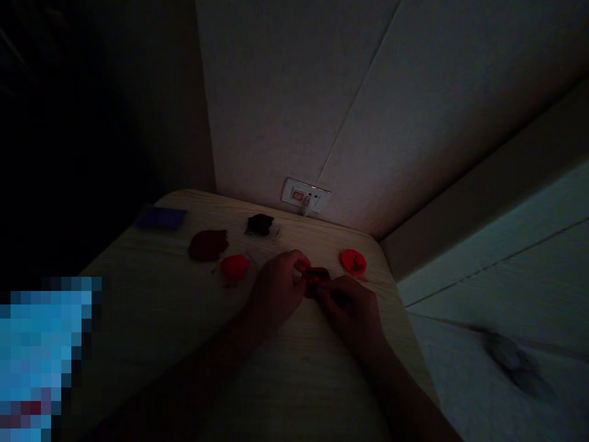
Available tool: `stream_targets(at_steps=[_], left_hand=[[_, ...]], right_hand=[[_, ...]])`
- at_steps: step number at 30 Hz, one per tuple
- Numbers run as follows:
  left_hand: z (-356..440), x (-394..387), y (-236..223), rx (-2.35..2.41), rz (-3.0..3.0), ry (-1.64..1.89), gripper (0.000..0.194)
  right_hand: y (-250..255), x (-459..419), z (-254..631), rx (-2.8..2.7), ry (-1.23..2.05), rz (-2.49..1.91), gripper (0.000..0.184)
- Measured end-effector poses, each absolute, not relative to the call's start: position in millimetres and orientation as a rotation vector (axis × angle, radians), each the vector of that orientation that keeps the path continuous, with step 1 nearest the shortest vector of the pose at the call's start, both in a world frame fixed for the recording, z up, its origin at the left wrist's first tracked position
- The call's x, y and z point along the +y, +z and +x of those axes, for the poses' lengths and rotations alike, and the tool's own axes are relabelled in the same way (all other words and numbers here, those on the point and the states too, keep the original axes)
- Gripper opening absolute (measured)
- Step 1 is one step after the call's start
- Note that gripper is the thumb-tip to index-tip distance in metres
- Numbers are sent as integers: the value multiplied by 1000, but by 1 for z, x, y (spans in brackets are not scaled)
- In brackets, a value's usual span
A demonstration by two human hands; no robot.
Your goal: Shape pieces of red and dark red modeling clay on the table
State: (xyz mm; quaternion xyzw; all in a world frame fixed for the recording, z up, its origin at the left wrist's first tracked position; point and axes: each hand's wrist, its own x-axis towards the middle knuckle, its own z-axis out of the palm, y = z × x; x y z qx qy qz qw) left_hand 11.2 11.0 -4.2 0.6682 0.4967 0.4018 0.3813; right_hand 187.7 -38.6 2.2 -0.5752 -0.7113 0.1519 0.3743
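Observation:
In dim light, my left hand [280, 285] and my right hand [352, 310] meet over the table around a small dark red piece with black on it [317, 277]. It looks like soft modelling clay, though its exact shape is hard to make out. My left fingers pinch its left side, while my right fingertips press on its lower right. A red disc with dark marks [354, 261] lies beyond my right hand. Left of my left hand sit a bright red lump [234, 266] on a clear wrapper and a dark red flattened lump [208, 245].
A black lump [260, 224] rests on clear wrapping near the table's back edge. At the far left corner lies a purple packet [161, 218]. Behind the wooden table [276, 380] is a wall socket [294, 191] with a plug. A pixelated blue patch [41, 350] covers the lower left.

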Motion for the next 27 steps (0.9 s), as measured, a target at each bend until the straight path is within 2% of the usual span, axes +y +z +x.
stream_targets(at_steps=[13, 27], left_hand=[[12, 11, -3, 1289, 1710, 970, 32], [11, 11, -2, 1322, 1741, 920, 30]], right_hand=[[-1, -37, 189, -1780, 411, -1551, 5], [-5, -36, 190, -1732, 505, -1590, 11]])
